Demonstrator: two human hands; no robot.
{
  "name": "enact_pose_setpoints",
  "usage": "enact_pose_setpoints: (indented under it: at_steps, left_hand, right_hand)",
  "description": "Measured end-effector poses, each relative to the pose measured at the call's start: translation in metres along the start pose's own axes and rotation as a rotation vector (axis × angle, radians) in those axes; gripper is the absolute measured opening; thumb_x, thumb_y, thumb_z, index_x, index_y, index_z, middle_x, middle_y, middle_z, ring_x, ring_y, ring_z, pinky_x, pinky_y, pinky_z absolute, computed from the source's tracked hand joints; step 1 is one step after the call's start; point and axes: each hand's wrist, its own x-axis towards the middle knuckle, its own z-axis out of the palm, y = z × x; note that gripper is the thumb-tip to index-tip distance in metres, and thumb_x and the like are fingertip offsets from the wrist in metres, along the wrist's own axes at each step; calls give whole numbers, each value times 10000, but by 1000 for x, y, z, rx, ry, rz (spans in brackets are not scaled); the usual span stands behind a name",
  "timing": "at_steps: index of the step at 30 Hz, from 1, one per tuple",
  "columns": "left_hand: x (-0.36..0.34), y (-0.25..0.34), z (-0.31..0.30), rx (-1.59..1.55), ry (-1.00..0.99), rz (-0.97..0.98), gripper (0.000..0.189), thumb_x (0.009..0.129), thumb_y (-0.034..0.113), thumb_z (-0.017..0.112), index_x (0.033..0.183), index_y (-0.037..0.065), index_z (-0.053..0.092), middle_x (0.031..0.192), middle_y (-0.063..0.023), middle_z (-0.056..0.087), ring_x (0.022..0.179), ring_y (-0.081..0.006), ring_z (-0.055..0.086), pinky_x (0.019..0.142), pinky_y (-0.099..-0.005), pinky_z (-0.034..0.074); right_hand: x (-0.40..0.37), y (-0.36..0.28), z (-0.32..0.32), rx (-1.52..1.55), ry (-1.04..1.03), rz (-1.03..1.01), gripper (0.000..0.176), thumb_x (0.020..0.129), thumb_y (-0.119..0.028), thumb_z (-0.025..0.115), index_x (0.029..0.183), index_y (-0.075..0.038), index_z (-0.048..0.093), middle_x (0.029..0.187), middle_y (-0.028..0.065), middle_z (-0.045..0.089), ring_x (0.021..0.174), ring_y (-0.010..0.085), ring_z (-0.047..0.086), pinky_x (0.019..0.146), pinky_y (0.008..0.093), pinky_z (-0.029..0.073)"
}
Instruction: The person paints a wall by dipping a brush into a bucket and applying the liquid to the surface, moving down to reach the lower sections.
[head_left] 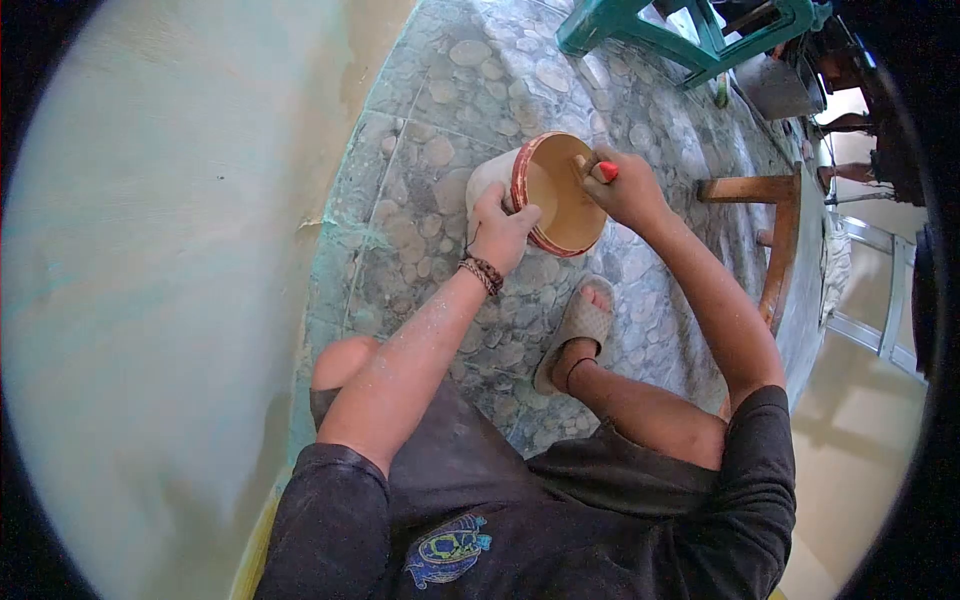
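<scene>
"Black T-shirt (pixel 620 545) nearest, soft and creased, with a turtle-shaped print (pixel 448 550) in blue and yellow."

"And beyond?"

"Bare forearms (pixel 405 370) flecked with pale specks, stretched towards a round plastic bucket (pixel 494 170), tipped with its mouth to the right, seen against the tiled floor (pixel 445 150) just past a sandal (pixel 583 328)."

"Left hand (pixel 503 228)?"

"Clamped on the bucket's rim and wall, one digit curled over the edge into the mouth."

"Right hand (pixel 630 190)?"

"Wrapped round a red-ended handle (pixel 607 172) at the opposite side of the mouth. Perhaps a putty knife, perhaps a brush; working end too hidden to name."

"Step in hand, by the look?"

"Working the tool inside the tilted bucket, probably stirring or scraping."

"Calling for what next?"

"Most likely a steady tilt, a firm left-hand hold and room for the right wrist to turn."

"Materials and shapes?"

"Pale plastic outside, tan surface inside, circular red rim crusted with whitish smears. Floor tiles patterned with rounded pebbles, dulled as if by dust. Quilted texture on the sandal, braided strands in the bracelet (pixel 482 275) at the left wrist. Smooth wall (pixel 160 260) with faint green streaks; moulded green plastic stool (pixel 595 24) ahead; squared wooden chair frame (pixel 783 230) to the right."
</scene>
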Motion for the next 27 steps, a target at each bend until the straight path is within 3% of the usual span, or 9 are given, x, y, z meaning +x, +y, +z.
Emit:
enact_pose_setpoints:
  at_steps: [10,16,19,22,25,27]
  left_hand:
    - [-4,11,3,99,4,-19,234,687,150,675,787,4,523,667,-62,565,609,-128,530,574,-285,449]
    - [-2,10,-1,37,0,-25,221,696,144,673,784,4,528,674,-63,578,618,-136,550,574,-290,455]
    - [-2,11,-3,67,4,-30,210,702,136,667,783,3,526,675,-61,577,606,-132,550,561,-287,455]
    - [-1,12,-6,56,7,-43,203,705,132,664,777,2,525,673,-59,577,598,-125,549,550,-283,455]
    - [-2,14,-4,-2,15,-37,200,706,132,663,769,3,524,666,-52,573,589,-116,540,544,-279,453]
    - [0,12,-5,-29,18,-38,197,707,130,662,767,3,525,663,-49,572,584,-113,532,542,-278,451]
  right_hand:
    - [-4,-5,2,-101,43,26,171,753,-201,605,867,-83,558,726,199,598,698,403,580,609,469,457]
    - [10,-19,-15,265,33,163,162,733,-196,645,789,-57,584,677,203,582,676,388,587,593,421,458]
    - [7,-26,-17,62,23,128,138,738,-174,634,799,-61,584,693,204,583,669,378,586,596,419,458]
    - [7,-13,-7,-9,85,54,175,773,-209,662,780,-62,567,622,157,586,553,314,570,541,372,447]
    - [5,-17,-11,-7,34,3,168,751,-175,667,765,-44,563,648,153,589,584,321,575,560,360,452]
    - [4,-22,-22,99,-54,-92,115,689,-102,636,767,-39,579,724,166,600,682,352,576,624,395,463]
